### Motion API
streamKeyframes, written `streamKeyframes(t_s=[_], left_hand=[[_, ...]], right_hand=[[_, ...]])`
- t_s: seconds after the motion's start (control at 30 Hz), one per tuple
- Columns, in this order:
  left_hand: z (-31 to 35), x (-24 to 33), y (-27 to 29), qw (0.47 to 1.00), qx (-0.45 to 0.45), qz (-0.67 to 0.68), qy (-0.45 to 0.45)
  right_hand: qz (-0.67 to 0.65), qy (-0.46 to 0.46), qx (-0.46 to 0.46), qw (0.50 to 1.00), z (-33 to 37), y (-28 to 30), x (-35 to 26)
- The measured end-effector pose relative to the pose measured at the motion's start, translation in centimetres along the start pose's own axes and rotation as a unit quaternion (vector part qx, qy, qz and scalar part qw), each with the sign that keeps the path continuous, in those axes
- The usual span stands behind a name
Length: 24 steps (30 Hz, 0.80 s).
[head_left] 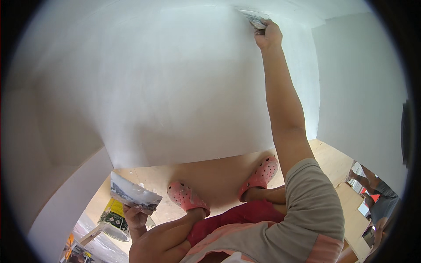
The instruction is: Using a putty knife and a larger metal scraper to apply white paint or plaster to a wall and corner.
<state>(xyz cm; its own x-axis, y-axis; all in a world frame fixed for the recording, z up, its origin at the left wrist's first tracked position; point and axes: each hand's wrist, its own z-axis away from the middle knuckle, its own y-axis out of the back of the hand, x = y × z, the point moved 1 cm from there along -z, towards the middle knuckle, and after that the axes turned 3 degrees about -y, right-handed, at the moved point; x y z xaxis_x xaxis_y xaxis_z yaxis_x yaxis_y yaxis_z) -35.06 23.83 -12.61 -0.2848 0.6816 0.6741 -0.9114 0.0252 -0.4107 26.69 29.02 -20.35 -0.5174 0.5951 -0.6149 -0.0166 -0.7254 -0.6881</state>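
A smooth white wall (188,87) curves above a tan floor (226,175), meeting a pale grey side wall (359,79) at a corner right of the worker's arm. High near the wall's upper edge, the right hand (269,35), fingers closed, grips a smeared flat blade (252,18) against the surface. Low at left, the curled left hand (135,215) holds a wide plate (133,193) bearing white paste, above a yellow-and-green bucket (115,219). Open wall spreads between the hands; pink clogs (186,196) stand near its bottom edge, leaving a strip of floor.
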Motion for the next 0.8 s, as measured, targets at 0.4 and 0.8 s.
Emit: streamKeyframes(t_s=[0.4, 0.8], left_hand=[[0.3, 0.2, -1.0, 0.999, 0.008, -0.003, 0.042], [-0.3, 0.8, -1.3, 0.995, -0.064, 0.008, 0.070]], right_hand=[[-0.001, -0.012, 0.009, 1.000, -5.3, -0.8, 0.3], [0.058, -0.016, 0.033, 0.998, -3.2, 1.7, -6.4]])
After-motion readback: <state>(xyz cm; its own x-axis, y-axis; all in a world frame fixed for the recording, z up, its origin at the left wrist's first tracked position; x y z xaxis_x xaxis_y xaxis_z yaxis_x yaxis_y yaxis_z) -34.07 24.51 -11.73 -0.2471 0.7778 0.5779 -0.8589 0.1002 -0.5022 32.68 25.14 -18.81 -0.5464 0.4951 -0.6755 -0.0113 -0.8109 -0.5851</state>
